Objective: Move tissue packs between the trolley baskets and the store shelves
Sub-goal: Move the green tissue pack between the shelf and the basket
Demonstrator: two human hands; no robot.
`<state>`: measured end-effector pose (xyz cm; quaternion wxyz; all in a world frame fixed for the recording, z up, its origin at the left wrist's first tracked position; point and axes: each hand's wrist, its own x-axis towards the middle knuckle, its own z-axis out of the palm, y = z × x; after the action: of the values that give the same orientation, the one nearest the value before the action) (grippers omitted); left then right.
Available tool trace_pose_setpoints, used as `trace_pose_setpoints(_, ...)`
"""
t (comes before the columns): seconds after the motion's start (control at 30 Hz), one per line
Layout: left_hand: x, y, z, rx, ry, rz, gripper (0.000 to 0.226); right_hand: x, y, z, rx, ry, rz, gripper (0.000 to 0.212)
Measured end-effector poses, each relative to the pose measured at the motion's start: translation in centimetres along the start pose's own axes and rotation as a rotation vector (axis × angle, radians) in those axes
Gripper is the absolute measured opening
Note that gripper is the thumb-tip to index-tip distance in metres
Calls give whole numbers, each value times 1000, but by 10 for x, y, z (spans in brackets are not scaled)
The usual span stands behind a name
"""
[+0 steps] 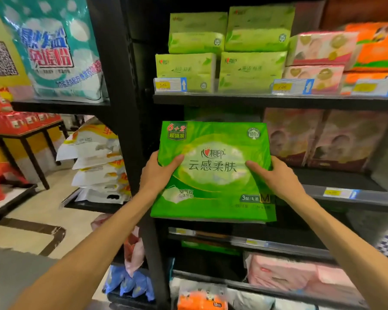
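A large green tissue pack (213, 171) with white Chinese lettering stands upright in front of the middle shelf (345, 195) of a black store rack. My left hand (159, 173) grips its left edge, thumb across the front. My right hand (276, 175) grips its right edge the same way. The pack's lower edge is level with the shelf's front lip; whether it rests on the shelf I cannot tell. No trolley basket is in view.
Light green tissue packs (222, 52) and pink (318, 61) and orange packs (379, 48) fill the upper shelf. Pink packs (323, 139) stand on the middle shelf to the right. Pink packs (289, 276) lie lower down. The black upright post (123, 108) stands left, with white bags (99, 166) beyond it.
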<state>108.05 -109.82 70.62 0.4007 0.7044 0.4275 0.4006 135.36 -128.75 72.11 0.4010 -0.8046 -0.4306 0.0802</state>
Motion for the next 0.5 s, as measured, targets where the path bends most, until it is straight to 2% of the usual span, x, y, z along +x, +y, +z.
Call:
trace_pose_setpoints(0.2, 75, 2, 12, -175, -150, 6, 60, 41, -24, 0, -25, 36, 47, 51)
trace_pose_setpoints(0.3, 108, 3, 18, -217, -155, 14, 51, 66, -34, 3, -43, 77, 62, 53)
trace_pose_setpoints(0.4, 135, 8, 27, -245, -134, 25, 54, 91, -40, 4, -31, 98, 62, 49)
trace_pose_setpoints(0.43, 145, 10, 30, -243, -127, 22, 53, 101, -39, 4, -24, 100, 72, 58)
trace_pose_setpoints(0.5, 165, 13, 36, -236, -116, 19, 54, 125, -29, 6, 13, 103, 122, 92)
